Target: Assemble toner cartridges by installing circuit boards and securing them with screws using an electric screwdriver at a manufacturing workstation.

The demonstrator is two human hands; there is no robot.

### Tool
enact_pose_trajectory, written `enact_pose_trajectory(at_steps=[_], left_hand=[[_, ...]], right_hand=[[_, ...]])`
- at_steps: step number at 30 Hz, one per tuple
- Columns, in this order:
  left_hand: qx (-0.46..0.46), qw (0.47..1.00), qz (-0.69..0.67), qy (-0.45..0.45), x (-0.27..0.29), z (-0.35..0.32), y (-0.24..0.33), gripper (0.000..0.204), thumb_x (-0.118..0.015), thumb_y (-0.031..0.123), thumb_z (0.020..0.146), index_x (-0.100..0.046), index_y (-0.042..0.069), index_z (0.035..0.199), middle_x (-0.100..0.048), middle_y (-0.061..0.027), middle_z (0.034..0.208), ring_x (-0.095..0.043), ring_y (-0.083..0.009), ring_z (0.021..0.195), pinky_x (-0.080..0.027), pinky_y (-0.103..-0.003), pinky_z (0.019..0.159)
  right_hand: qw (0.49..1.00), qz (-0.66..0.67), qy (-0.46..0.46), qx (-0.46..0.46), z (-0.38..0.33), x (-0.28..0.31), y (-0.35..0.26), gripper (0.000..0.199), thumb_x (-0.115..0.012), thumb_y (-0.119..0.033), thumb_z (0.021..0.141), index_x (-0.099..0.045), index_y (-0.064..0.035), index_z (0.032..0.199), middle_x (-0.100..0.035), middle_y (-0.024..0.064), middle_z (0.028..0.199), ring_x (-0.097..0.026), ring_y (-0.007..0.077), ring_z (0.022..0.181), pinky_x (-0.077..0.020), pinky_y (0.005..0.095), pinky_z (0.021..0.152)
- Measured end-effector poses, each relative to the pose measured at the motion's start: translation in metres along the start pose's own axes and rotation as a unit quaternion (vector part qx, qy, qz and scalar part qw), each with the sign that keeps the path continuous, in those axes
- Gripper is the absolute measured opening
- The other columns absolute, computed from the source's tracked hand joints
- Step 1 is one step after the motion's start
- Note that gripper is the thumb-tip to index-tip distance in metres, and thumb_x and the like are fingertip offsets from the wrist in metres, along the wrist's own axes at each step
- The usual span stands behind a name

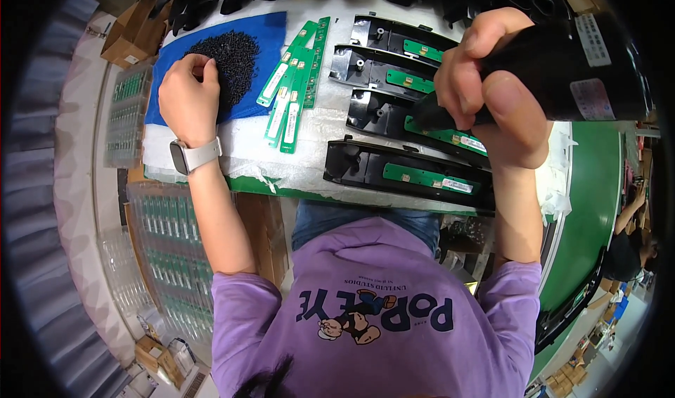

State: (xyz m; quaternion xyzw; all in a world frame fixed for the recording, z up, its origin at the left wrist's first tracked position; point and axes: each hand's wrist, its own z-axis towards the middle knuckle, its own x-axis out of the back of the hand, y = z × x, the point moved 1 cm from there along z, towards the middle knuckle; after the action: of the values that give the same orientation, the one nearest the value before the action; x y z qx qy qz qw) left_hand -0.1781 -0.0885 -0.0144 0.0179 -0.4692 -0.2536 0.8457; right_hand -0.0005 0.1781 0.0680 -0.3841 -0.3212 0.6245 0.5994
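boards [422, 174] in all four shells [344, 160], fixing hard to judge

in the head view, four black shells lay side by side on the bench [246, 148], reaching in a row from near its far edge to its near edge, right of the middle. each one had a green board lying inside it, so the laying-in looked done for this set. whether any of those boards was fastened could not be told; the parts were too small, and the hand and tool covered some of them.

the right hand [503, 99] was wrapped around a black driver [555, 60], fingers curled and thumb along its side. its tip pointed down at the board in the second shell from the near edge; contact could not be made out.

the left hand [188, 92] was over the blue cloth [271, 32] at the bench's far left corner, at the side of a pile of small black screws [239, 57]. its thumb and forefinger were pressed together, but whether they pinched a screw could not be seen.

much seemed left: the pile was large, and several loose boards [302, 81] lay fanned out and overlapping between the cloth and the shells. more black parts [200, 8] were heaped along the far edge, and clear trays [133, 208] of boards stood beyond the bench's left edge.
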Motion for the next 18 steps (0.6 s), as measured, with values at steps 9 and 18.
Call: enact_pose_trajectory(at_steps=[9, 18], left_hand=[[0.017, 0.999, -0.028, 0.030, -0.008, 0.002, -0.001, 0.017, -0.059, 0.017, 0.082, -0.061, 0.000, 0.077, -0.064, -0.0145, 0.076, -0.062, -0.0308, 0.069, -0.049, -0.039, 0.064], [0.084, 0.991, -0.102, 0.013, 0.000, -0.001, 0.011, 0.021, -0.067, 0.020, 0.083, -0.066, -0.001, 0.085, -0.068, -0.0113, 0.071, -0.065, -0.0179, 0.063, -0.051, -0.028, 0.064]], right_hand=[[1.000, 0.030, -0.006, 0.005, 0.000, 0.003, 0.000, 0.039, -0.058, -0.029, 0.083, -0.045, -0.0016, 0.107, -0.044, 0.0022, 0.062, -0.040, 0.0106, 0.045, -0.0322, 0.0235, 0.042], [1.000, 0.015, -0.002, 0.002, 0.000, 0.002, 0.003, 0.035, -0.057, -0.026, 0.083, -0.045, -0.0011, 0.104, -0.043, 0.0020, 0.061, -0.040, 0.0106, 0.046, -0.0324, 0.0236, 0.043]])
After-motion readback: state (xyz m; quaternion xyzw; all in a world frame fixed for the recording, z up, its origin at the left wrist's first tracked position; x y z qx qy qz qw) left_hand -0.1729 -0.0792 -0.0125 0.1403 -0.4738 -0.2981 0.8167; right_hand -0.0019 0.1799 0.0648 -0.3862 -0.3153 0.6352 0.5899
